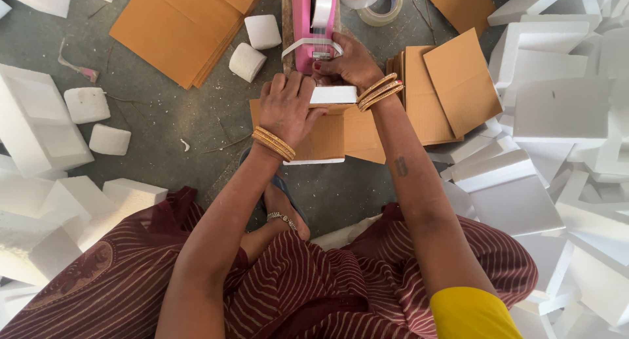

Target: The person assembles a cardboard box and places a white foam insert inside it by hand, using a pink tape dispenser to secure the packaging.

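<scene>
Just above the centre of the frame, the person's left hand (286, 109) lies palm down with fingers curled over a small bundle (327, 126) of brown cardboard sandwiched against white foam, pressing it to the floor. The right hand (347, 65) is closed loosely about the far edge of the same bundle, its fingertips touching the strip of clear tape that comes off the pink tape dispenser (313, 24) at the top centre. The bundle looks very light and fairly stiff, though the foam would likely dent or crumble under a hard pinch and the cardboard would crease if bent; it seems best held flat across the broad faces, or by opposite edges, with spread fingers rather than by a corner. The tape is thin, sticky and apt to fold on itself, so it probably wants holding taut by its free end. Loose tape rolls (377, 1) lie just right of the dispenser, a stack of cardboard sheets (180, 24) sits at upper left, and white foam blocks (557, 109) crowd both sides.
</scene>
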